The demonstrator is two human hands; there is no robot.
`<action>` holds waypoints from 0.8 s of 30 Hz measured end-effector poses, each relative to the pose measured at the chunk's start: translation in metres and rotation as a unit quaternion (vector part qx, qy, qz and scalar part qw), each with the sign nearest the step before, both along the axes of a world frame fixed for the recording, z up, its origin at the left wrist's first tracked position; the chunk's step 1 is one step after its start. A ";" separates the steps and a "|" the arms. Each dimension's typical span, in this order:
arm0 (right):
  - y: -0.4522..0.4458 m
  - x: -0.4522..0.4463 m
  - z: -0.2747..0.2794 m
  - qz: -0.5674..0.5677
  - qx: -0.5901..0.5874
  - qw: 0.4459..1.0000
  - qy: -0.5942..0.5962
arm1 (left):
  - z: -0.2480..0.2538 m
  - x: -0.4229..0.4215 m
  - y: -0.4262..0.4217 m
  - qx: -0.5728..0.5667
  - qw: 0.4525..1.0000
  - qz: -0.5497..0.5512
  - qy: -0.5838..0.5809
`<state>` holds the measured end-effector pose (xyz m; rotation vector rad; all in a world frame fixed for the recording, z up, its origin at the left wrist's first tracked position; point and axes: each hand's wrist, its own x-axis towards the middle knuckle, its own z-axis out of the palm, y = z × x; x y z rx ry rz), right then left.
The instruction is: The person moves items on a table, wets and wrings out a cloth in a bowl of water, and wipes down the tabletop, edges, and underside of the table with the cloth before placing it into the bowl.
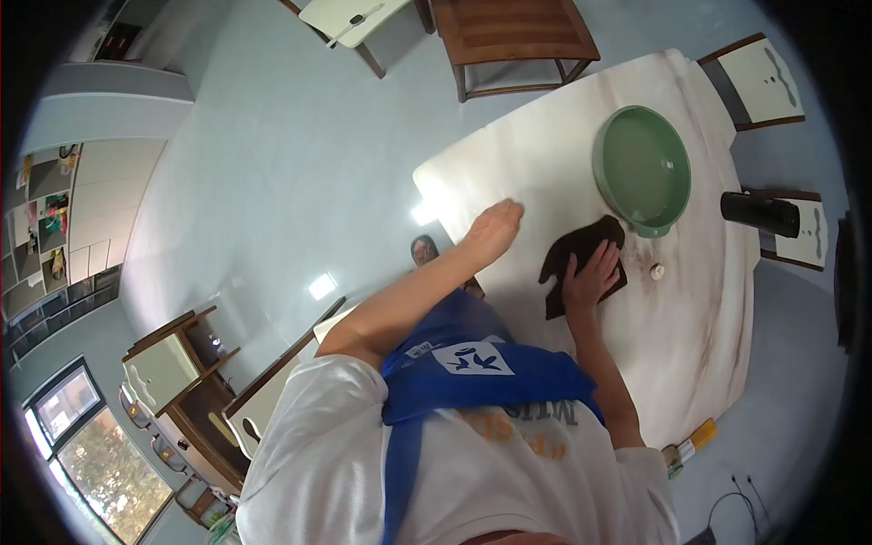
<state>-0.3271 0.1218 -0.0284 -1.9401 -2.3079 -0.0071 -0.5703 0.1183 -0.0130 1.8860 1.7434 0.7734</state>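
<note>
My left hand [497,227] is closed, its fingers curled, over the near left part of the pale marbled table [509,163]; anything inside it is hidden. Flat on a dark brown or black cloth [574,243] lies my right hand [592,275], fingers apart. The cloth is spread on the table with an uneven outline. Just beyond it, to the upper right, is a large green oval basin [643,168]. A small pale object [657,271], too small to identify, sits on the table right of the cloth.
A black cylindrical bottle [761,213] stands at the table's right side. Chairs [758,80] are beyond that edge, and a brown wooden chair [513,32] is past the far edge. A yellow-and-white brush-like item [698,439] is at the lower right.
</note>
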 end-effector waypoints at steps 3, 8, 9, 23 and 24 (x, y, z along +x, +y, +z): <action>0.010 -0.045 0.003 0.039 -0.017 0.999 0.019 | 0.014 -0.045 -0.027 0.030 0.998 0.029 -0.057; 0.026 -0.140 0.007 0.071 -0.059 0.995 0.039 | 0.006 -0.155 -0.090 -0.065 0.993 0.097 -0.035; 0.029 -0.162 0.008 0.071 -0.063 0.994 0.054 | 0.003 -0.176 -0.099 -0.066 0.991 0.118 -0.014; 0.059 -0.323 0.017 0.028 -0.047 0.993 0.105 | -0.058 -0.450 -0.071 -0.310 0.936 0.037 0.164; 0.061 -0.323 0.019 0.024 -0.051 0.991 0.118 | -0.069 -0.468 -0.071 -0.301 0.937 0.021 0.179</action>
